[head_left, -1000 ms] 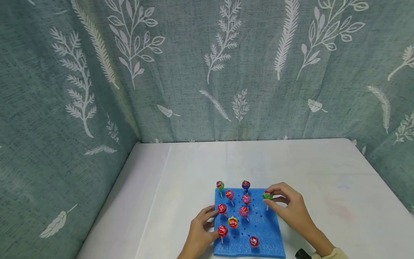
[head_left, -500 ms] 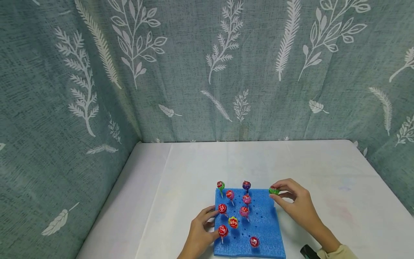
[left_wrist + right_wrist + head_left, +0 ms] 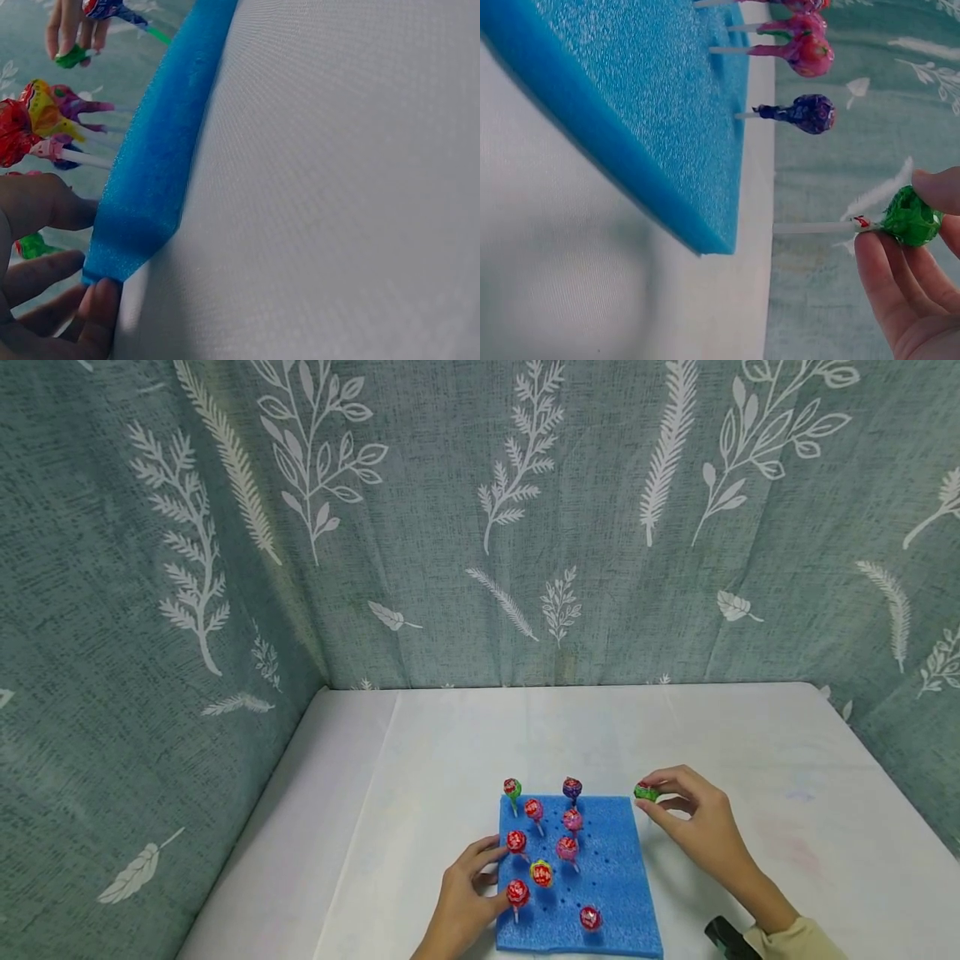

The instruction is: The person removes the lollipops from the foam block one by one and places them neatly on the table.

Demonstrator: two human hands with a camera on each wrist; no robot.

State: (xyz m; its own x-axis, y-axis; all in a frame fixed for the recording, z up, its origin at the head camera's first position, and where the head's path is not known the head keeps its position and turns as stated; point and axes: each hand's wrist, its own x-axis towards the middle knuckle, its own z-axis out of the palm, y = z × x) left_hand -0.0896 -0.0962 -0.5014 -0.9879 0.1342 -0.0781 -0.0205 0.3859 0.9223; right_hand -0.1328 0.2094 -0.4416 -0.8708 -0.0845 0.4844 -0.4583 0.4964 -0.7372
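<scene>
- A person's right hand (image 3: 693, 827) pinches a round green-wrapped lollipop on a white stick (image 3: 645, 792) between thumb and fingertips, just beyond the far right corner of a square blue foam pad punched with rows of small holes (image 3: 607, 877).
- In the right wrist view, the green-wrapped lollipop (image 3: 909, 217) is clear of the foam, its white stick pointing at the blue pad's corner (image 3: 705, 217) without touching it.
- The left hand (image 3: 461, 906) rests at the pad's near left edge, its fingers loosely bent against the foam and gripping nothing; the left wrist view shows its fingertips (image 3: 97, 307) touching the pad's corner (image 3: 142, 217).
- Eight wrapped lollipops stand upright in the pad: a green-and-red one (image 3: 512, 789) and a dark purple one (image 3: 572, 788) along the far edge, three pink ones (image 3: 566, 847) in the middle, two red ones (image 3: 516, 892) down the left side beside the left hand, a yellow-and-red one (image 3: 541, 874) between them, and a lone red one (image 3: 590, 917) near the front edge.
- The pad lies on a white cloth-covered worktop (image 3: 750, 735), backed and flanked by a grey-green curtain printed with white leaves and ferns (image 3: 450, 527).
- A beige sleeve cuff (image 3: 795, 939) and a black object at the wrist (image 3: 723, 935) show at the bottom edge of the head view.
</scene>
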